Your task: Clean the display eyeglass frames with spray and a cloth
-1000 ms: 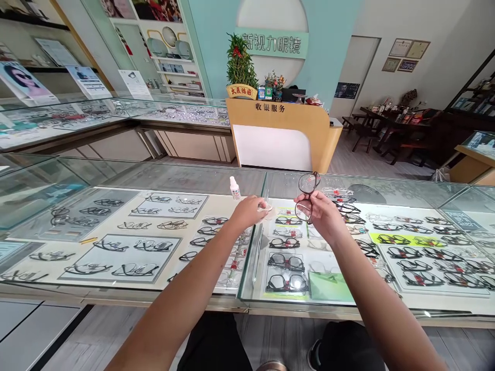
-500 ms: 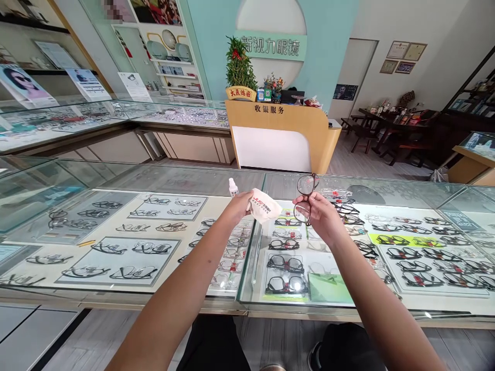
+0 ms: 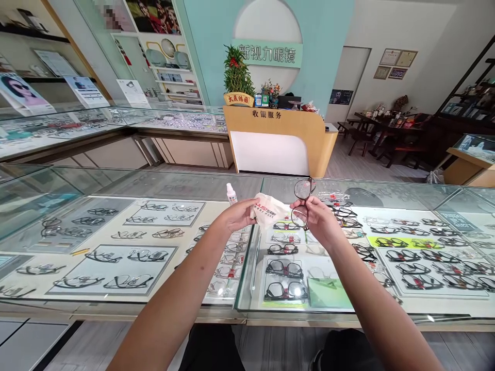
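Note:
My left hand (image 3: 244, 214) is closed on a white cleaning cloth (image 3: 267, 210) with red and dark print. The cloth's right edge reaches close to the lower lens of the glasses; whether they touch I cannot tell. In my right hand (image 3: 317, 214) is a pair of dark-framed eyeglasses (image 3: 302, 202), held upright on end by the bridge, one lens above the other. A small white bottle (image 3: 231, 194) with a printed label stands on the glass top just beyond my left hand.
Beneath my arms runs a glass display case (image 3: 247, 312) with rows of spectacle frames (image 3: 286, 290) inside. A wooden service counter (image 3: 276, 121) with a potted plant (image 3: 237, 72) stands ahead. Another glass case (image 3: 174, 109) lines the left, and a dark table (image 3: 390, 123) is at the back right.
My left hand and the cloth have moved right, nearer the glasses. The cloth has spread toward the lower lens. My right hand keeps its hold, and the view has tilted up slightly.

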A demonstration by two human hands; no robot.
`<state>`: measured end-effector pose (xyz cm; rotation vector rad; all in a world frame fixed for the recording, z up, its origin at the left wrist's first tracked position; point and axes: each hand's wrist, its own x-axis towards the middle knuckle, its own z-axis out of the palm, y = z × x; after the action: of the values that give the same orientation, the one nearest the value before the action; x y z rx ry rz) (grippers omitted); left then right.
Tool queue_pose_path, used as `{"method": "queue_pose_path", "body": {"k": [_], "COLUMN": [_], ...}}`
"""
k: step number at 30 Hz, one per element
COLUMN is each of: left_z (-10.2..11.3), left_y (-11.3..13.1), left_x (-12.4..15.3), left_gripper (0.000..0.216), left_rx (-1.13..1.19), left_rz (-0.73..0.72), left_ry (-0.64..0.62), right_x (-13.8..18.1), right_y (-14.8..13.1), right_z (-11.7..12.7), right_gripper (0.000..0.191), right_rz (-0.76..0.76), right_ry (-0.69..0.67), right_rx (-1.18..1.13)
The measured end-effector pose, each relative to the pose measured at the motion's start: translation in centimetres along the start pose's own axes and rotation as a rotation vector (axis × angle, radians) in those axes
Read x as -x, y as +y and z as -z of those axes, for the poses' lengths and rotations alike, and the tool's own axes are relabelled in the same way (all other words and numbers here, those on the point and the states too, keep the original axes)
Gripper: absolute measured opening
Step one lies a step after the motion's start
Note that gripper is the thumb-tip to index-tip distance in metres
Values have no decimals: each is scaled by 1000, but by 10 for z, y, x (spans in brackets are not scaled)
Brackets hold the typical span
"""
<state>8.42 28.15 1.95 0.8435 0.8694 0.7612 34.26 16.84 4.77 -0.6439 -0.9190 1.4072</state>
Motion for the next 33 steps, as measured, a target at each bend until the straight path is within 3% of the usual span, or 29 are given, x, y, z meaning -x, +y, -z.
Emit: {"method": "queue_pose_path", "body": {"k": [3,7,11,17,27,31,33], "left_z": [-2,-10,-33,-68,-69,-72,-74], "left_y": [1,2,0,-11,-15,-17,-20], "left_x": [2,7,16,29,36,37,37], "left_gripper": [19,16,21,18,20,36,35], "left_rx": [48,178,295,238,221,158,96], "left_rz": [9,-31,-88,-218,-318,-324,-354], "left_ry": [-41,-7,-8,-105,-101,-133,-114], "right_x": [0,0,1,3,4,5,5], "right_y": [0,-1,3,12,16,19,19], "right_z": [1,0,-3,-8,-8,-8,-10], "right_gripper": [26,28,31,31,31,30,30], "right_rz": [3,-10,-89,-139,-156,-160,-164], "right_ry": [-5,-9,-24,-41,-54,-77,-93], "right_rx": [9,15,28,43,57,56,63]}}
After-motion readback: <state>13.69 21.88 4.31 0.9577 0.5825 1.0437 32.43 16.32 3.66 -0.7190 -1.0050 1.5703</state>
